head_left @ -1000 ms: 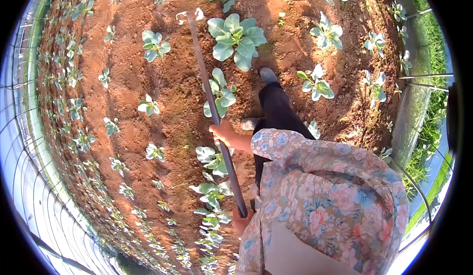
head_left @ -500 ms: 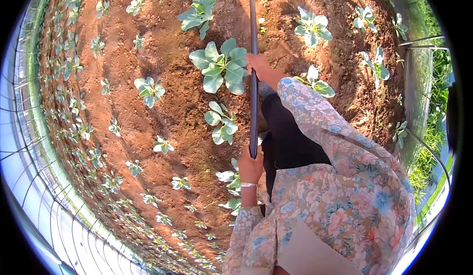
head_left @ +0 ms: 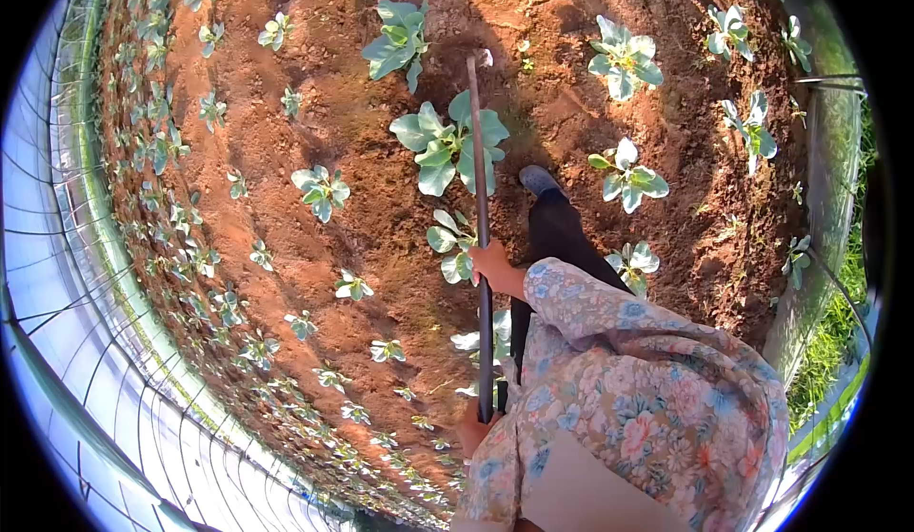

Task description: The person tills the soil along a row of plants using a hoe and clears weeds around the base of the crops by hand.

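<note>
A long dark-handled hoe (head_left: 483,332) runs up the middle of the view. Its small pale blade (head_left: 486,58) meets the soil, partly buried or hidden. My right hand (head_left: 493,263) is wrapped around the middle of the handle. Lower down, my left hand (head_left: 473,427) closes around the handle near its butt end, partly covered by the handle and sleeve. The shaft passes over a broad-leaved seedling (head_left: 436,148). Another leafy plant (head_left: 397,41) grows just left of the blade, and a smaller one (head_left: 449,243) sits beside my right hand.
Rows of similar young plants (head_left: 322,192) cover the reddish soil (head_left: 371,218) on the left. More plants (head_left: 624,59) grow on the right. My shoe (head_left: 541,180) rests on the soil right of the handle. Greenhouse framing (head_left: 95,380) curves along the left edge.
Both hands have drawn back toward my body, bringing the handle with them. The blade end, out of view before, now shows at the soil. My view has shifted slightly.
</note>
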Demonstrator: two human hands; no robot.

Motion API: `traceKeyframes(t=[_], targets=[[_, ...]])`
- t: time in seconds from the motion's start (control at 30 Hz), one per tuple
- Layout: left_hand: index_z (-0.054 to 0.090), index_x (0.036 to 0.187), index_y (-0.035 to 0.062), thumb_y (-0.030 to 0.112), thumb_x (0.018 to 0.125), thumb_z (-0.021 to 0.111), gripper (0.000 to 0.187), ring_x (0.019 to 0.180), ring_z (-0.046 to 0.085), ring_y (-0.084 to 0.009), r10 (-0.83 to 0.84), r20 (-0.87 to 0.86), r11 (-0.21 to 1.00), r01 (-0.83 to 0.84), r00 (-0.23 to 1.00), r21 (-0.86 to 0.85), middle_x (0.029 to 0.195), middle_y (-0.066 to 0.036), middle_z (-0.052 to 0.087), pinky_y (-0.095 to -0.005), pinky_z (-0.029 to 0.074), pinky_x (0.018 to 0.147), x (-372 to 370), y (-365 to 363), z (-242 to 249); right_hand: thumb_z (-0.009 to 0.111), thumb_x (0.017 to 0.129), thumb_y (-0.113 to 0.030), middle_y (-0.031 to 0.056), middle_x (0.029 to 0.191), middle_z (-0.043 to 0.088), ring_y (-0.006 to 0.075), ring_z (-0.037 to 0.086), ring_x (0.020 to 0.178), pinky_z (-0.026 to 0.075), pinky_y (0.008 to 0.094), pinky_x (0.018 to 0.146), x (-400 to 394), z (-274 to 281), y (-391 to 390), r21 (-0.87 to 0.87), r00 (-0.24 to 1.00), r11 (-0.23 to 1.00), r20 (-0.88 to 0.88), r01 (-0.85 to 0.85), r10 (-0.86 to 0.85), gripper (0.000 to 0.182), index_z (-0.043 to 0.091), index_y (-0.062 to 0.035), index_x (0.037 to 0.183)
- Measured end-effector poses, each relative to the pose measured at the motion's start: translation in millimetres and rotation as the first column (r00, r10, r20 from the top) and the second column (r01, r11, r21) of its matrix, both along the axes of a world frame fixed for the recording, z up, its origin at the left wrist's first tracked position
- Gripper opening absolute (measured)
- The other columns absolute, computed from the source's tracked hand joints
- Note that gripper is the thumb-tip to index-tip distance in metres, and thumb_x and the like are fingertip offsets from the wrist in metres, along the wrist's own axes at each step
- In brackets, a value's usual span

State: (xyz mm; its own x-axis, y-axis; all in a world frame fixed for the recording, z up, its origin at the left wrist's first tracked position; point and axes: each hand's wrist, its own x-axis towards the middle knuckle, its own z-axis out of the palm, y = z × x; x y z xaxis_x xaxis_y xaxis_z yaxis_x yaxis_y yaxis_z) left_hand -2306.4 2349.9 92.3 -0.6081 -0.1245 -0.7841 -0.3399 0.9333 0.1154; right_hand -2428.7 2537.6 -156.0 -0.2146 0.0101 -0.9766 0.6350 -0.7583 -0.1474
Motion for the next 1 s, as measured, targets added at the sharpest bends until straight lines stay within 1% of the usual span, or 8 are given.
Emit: traceKeyframes(t=[0.23, 0.3, 0.4, 0.57, 0.6, 0.67, 0.87, 1.0], targets=[[0.058, 0.093, 0.0035, 0.014, 0.068, 0.067, 0.029, 0.060, 0.053, -0.0166, -0.077, -0.095, 0.976, 0.094, 0.992, 0.196, 0.071, -0.008, 0.057, -0.0313, 0.043, 0.057, -52.4, 69.4, -74.7, 0.058, 0.080, -0.012, 0.0069, 0.050, 0.046, 0.0196, 0.048, 0.037, 0.041, 0.0360, 0.037, -53.8, -47.7, 90.8, 0.188, 0.975, 0.972, -0.197, 0.142, -0.104, 0.024, 0.036, -0.0024, 0.079], [0.057, 0.094, 0.0031, 0.019, 0.070, 0.064, 0.030, 0.057, 0.053, -0.0246, -0.090, -0.153, 0.961, 0.127, 0.984, 0.247, 0.068, -0.012, 0.055, -0.0357, 0.045, 0.057, -87.9, 106.8, -108.1, 0.058, 0.080, -0.012, 0.0082, 0.051, 0.048, 0.0205, 0.049, 0.038, 0.042, 0.0366, 0.039, -89.4, -68.8, 143.6, 0.377, 0.981, 0.919, -0.187, 0.119, -0.050, 0.023, 0.040, 0.0013, 0.081], [0.057, 0.089, 0.0024, 0.017, 0.069, 0.067, 0.027, 0.057, 0.052, -0.0184, -0.093, -0.178, 0.907, 0.157, 0.980, 0.391, 0.067, -0.008, 0.056, -0.0327, 0.043, 0.056, -143.4, 157.9, -156.3, 0.056, 0.080, -0.017, 0.0109, 0.047, 0.051, 0.0208, 0.052, 0.040, 0.041, 0.0377, 0.040, -141.7, -79.0, 225.9, 0.556, 0.984, 0.831, -0.132, -0.028, 0.122, 0.026, 0.052, 0.0049, 0.068], [0.056, 0.090, 0.0017, 0.023, 0.070, 0.065, 0.031, 0.065, 0.058, -0.0294, -0.118, -0.123, 0.894, 0.159, 0.985, 0.418, 0.071, -0.014, 0.058, -0.0375, 0.046, 0.063, -186.3, 196.9, -224.5, 0.053, 0.081, -0.020, 0.0108, 0.045, 0.052, 0.0223, 0.052, 0.037, 0.041, 0.0364, 0.038, -179.6, -155.1, 273.6, 0.588, 0.990, 0.805, -0.041, -0.084, 0.133, 0.032, 0.052, 0.0024, 0.057], [0.057, 0.088, 0.0017, 0.021, 0.069, 0.066, 0.029, 0.063, 0.058, -0.0257, -0.126, -0.141, 0.905, 0.172, 0.982, 0.389, 0.071, -0.012, 0.059, -0.0353, 0.045, 0.061, -180.4, 177.0, -225.2, 0.054, 0.080, -0.015, 0.0113, 0.048, 0.054, 0.0225, 0.052, 0.036, 0.042, 0.0358, 0.037, -177.5, -179.6, 253.7, 0.492, 0.962, 0.834, 0.034, -0.251, 0.270, 0.025, 0.054, 0.0043, 0.064], [0.059, 0.087, 0.0018, 0.019, 0.068, 0.067, 0.027, 0.062, 0.057, -0.0220, -0.117, -0.119, 0.936, 0.149, 0.986, 0.319, 0.071, -0.010, 0.059, -0.0334, 0.045, 0.059, -162.3, 124.3, -215.2, 0.053, 0.079, -0.011, 0.0116, 0.049, 0.054, 0.0228, 0.053, 0.037, 0.042, 0.0358, 0.037, -166.7, -156.8, 190.9, 0.429, 0.976, 0.880, 0.163, -0.205, 0.148, 0.019, 0.056, 0.0057, 0.070], [0.057, 0.090, 0.0035, 0.019, 0.069, 0.062, 0.027, 0.070, 0.060, -0.0335, -0.131, -0.055, 0.985, 0.137, 0.990, 0.104, 0.073, -0.016, 0.060, -0.0413, 0.046, 0.064, -168.5, 82.9, -100.8, 0.055, 0.077, -0.010, 0.0138, 0.051, 0.055, 0.0245, 0.054, 0.039, 0.043, 0.0390, 0.036, -154.2, -84.7, 107.2, 0.289, 1.000, 0.957, 0.019, 0.012, -0.019, 0.020, 0.055, 0.0096, 0.077], [0.057, 0.083, 0.0037, 0.017, 0.066, 0.061, 0.022, 0.052, 0.050, -0.0282, -0.222, -0.255, 0.968, 0.243, 0.941, 0.055, 0.063, -0.015, 0.052, -0.0371, 0.041, 0.051, -147.8, 75.1, -30.7, 0.052, 0.079, -0.010, 0.0132, 0.051, 0.054, 0.0229, 0.051, 0.037, 0.041, 0.0392, 0.037, -130.4, -52.6, 71.5, 0.100, 0.982, 0.984, -0.133, 0.146, -0.132, 0.017, 0.050, 0.0051, 0.071]])
